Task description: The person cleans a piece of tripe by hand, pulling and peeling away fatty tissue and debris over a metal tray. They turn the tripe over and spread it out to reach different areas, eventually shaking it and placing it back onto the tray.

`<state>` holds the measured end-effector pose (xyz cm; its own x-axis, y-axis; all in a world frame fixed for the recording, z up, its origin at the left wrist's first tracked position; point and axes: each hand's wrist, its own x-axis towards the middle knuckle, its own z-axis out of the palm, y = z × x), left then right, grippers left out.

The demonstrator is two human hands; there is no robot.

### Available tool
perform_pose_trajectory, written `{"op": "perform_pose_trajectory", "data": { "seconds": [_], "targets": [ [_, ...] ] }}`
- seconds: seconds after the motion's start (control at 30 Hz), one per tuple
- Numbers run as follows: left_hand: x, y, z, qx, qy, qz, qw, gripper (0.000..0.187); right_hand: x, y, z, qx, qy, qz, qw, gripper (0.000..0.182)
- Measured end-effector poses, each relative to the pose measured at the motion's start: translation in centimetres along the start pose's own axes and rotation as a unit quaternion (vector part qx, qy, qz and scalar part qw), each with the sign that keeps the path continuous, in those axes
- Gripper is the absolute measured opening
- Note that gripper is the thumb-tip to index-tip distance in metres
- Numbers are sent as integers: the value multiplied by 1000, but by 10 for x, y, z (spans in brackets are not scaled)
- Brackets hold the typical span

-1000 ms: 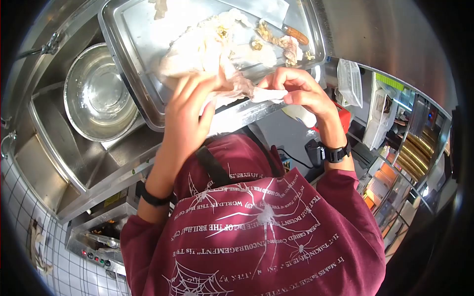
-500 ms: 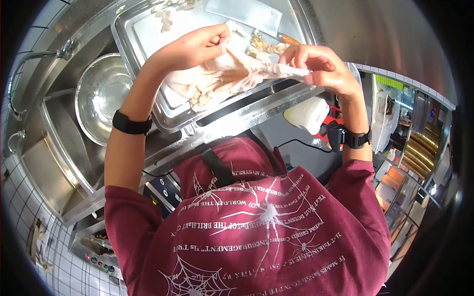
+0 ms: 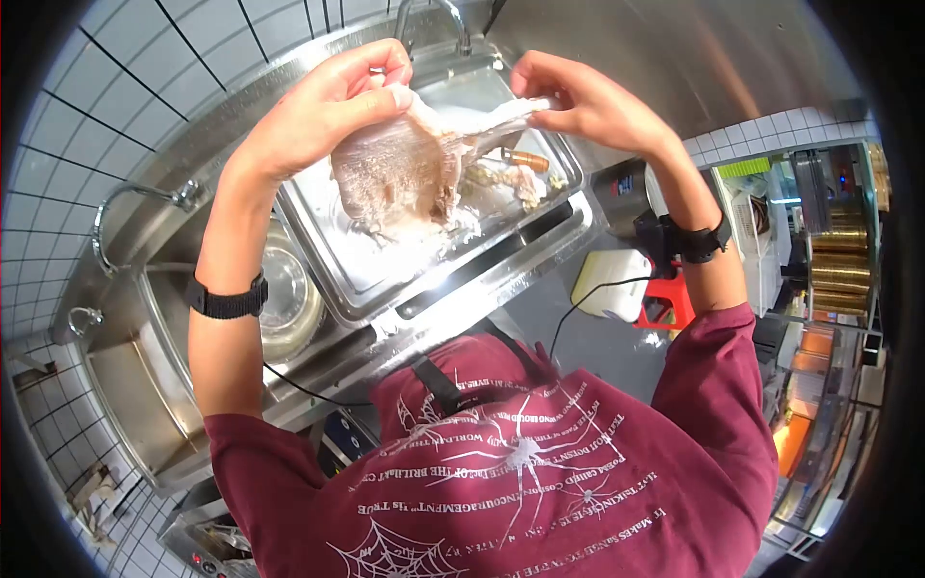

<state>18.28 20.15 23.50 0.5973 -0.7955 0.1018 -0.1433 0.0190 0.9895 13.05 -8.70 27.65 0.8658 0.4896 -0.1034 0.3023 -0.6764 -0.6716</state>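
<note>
A pale, wet sheet of raw tripe (image 3: 395, 178) hangs stretched between my two hands over a metal tray (image 3: 323, 260). My left hand (image 3: 352, 101) pinches its upper left edge between thumb and fingers. On the other side, my right hand (image 3: 588, 106) grips a narrow, pulled-out end of it. The brownish, ridged face of the tripe is turned toward me. Behind it lies a cleaver, of which mainly the wooden handle (image 3: 525, 160) shows. Yellowish-white trimmings (image 3: 528, 185) rest on the tray close to that handle.
Left of the tray, a round metal bowl (image 3: 289, 284) stands in a steel sink (image 3: 159, 385). Curved faucets (image 3: 135, 217) rise from the sink's back edge. A whitish jug (image 3: 612, 286) and a red stool (image 3: 673, 303) are below the counter, with loaded shelves (image 3: 819, 356) at the right.
Both hands have risen, lifting the tripe higher so it hangs with its brownish face showing. The grips stay closed. My view has shifted, showing more tiled wall and a faucet behind the tray.
</note>
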Motion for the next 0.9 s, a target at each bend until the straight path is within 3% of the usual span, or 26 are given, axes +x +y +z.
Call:
{"op": "perform_pose_trajectory", "data": {
  "seconds": [0.13, 0.17, 0.33, 0.4, 0.47, 0.5, 0.67, 0.73, 0.8, 0.9],
  "targets": [
    [2, 48, 8, 13, 26, 5, 1000, 17, 8, 9, 7, -58, 120, -22, 991, 18],
    [3, 54, 10, 24, 24, 7, 999, 17, 11, 21, 16, -83, 192, -72, 975, 16],
    [9, 68, 26, 25, 129, -64, 989, 16, 16, 25, 84, -19, 442, -50, 895, 20],
    [10, 57, 22, 53, 139, -74, 986, 16, 11, 21, 122, 189, 346, 12, 919, 23],
    [7, 56, 23, 57, 142, -90, 984, 17, 22, 1, 160, 250, 317, -25, 915, 27],
    [3, 60, 27, 43, 133, -123, 982, 17, 33, -2, 174, 188, 353, -89, 912, 32],
    [-21, 55, 16, 48, 104, -133, 985, 16, 51, -9, 180, 300, 277, -39, 912, 26],
    [-31, 57, 11, 39, 110, -137, 984, 18, 52, 2, 179, 235, 247, -76, 937, 24],
    [-42, 60, 6, 31, 113, -143, 983, 19, 53, 16, 177, 274, 264, -131, 915, 17],
    [-54, 57, -1, 37, 125, -173, 976, 20, 43, 15, 151, 435, 113, -103, 887, 16]
  ]
}}
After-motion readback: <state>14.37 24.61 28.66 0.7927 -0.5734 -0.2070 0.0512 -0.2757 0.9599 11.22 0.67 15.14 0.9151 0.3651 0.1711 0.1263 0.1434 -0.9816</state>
